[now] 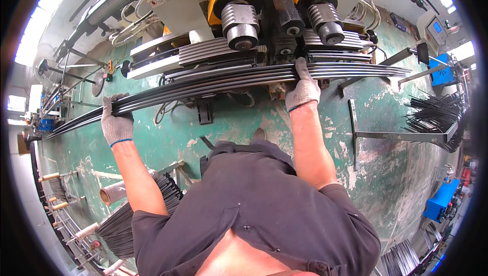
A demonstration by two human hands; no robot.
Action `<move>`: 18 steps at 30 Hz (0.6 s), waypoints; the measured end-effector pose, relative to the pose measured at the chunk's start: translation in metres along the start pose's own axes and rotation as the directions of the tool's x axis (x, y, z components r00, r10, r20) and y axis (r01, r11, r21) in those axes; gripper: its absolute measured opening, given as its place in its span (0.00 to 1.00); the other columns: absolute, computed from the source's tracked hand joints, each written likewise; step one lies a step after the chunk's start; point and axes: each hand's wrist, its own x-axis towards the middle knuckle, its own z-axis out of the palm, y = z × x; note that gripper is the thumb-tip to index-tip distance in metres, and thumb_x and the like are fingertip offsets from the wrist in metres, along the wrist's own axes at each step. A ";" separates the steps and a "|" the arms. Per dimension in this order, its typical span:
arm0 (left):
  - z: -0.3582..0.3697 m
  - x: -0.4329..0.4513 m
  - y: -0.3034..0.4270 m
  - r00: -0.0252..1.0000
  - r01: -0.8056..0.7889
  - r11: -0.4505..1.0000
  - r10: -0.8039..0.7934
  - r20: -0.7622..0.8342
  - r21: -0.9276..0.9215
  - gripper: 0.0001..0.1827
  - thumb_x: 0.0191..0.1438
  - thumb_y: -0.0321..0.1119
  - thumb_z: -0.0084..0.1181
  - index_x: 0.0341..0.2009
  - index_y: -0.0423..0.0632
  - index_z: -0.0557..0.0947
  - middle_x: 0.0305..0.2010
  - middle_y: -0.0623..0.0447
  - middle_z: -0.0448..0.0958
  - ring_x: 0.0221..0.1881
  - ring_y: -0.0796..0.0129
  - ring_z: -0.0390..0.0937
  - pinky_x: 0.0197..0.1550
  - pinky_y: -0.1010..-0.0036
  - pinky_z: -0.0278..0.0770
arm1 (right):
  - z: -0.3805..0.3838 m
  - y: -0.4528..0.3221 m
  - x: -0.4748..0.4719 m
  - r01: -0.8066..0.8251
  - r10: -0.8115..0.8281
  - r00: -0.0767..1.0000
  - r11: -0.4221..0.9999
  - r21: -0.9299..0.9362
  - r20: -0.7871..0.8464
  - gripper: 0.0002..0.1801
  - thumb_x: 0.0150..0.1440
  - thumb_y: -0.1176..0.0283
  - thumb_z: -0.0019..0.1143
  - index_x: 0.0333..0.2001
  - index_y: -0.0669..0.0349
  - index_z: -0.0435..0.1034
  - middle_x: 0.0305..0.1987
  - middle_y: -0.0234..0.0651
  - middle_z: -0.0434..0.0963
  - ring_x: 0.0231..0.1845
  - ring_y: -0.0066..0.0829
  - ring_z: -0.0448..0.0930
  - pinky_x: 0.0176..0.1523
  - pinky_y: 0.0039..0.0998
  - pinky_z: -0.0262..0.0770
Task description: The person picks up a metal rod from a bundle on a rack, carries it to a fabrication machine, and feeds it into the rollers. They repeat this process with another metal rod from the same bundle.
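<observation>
Both my hands, in knitted work gloves, hold several long dark metal rods (206,85) that run side by side across the front of a machine (213,52). My left hand (116,119) grips the rods toward their left part, thumb on top. My right hand (304,85) is closed round them right of the middle, just below the machine's forming heads. Above the rods are two steel rollers with grooves, the left one (240,26) and the right one (326,22), under yellow housings. The undersides of the rods in my palms are hidden.
Bundles of dark rods lie on a rack (404,136) at right and behind my left arm (122,226). A cardboard tube (110,194) is at lower left. A control box with a screen (434,28) stands at upper right; a blue machine (442,199) stands at lower right.
</observation>
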 end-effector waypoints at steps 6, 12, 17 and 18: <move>-0.020 0.058 -0.025 0.986 0.107 0.992 -0.115 -0.119 -0.072 0.14 0.71 0.38 0.55 0.39 0.38 0.78 0.40 0.43 0.80 0.46 0.51 0.79 0.61 0.52 0.79 | 0.030 0.003 0.000 0.053 -0.055 0.998 0.993 -0.105 -0.016 0.25 0.60 0.68 0.74 0.57 0.65 0.72 0.52 0.37 0.82 0.48 0.33 0.83 0.48 0.42 0.81; -0.006 0.097 -0.052 0.971 0.197 0.973 -0.210 -0.115 -0.120 0.16 0.72 0.38 0.53 0.45 0.34 0.79 0.43 0.42 0.81 0.49 0.52 0.80 0.62 0.55 0.79 | 0.054 0.022 0.029 0.077 -0.054 0.985 0.987 -0.140 0.162 0.25 0.59 0.71 0.72 0.58 0.66 0.74 0.53 0.38 0.82 0.48 0.35 0.83 0.54 0.38 0.81; 0.003 0.127 -0.082 0.958 0.240 0.960 -0.259 -0.125 -0.147 0.15 0.72 0.38 0.53 0.47 0.36 0.81 0.46 0.41 0.82 0.50 0.50 0.81 0.61 0.51 0.80 | 0.072 0.036 0.049 0.226 -0.121 0.956 0.883 -0.411 0.266 0.15 0.63 0.67 0.67 0.48 0.65 0.79 0.43 0.36 0.85 0.40 0.31 0.83 0.45 0.33 0.80; 0.003 0.129 -0.090 0.956 0.239 0.959 -0.260 -0.133 -0.152 0.15 0.72 0.38 0.53 0.49 0.36 0.80 0.48 0.40 0.82 0.52 0.49 0.80 0.62 0.50 0.80 | 0.078 0.033 0.042 0.252 -0.119 0.953 0.821 -0.512 0.278 0.13 0.64 0.66 0.66 0.45 0.65 0.80 0.40 0.36 0.85 0.36 0.30 0.83 0.40 0.32 0.79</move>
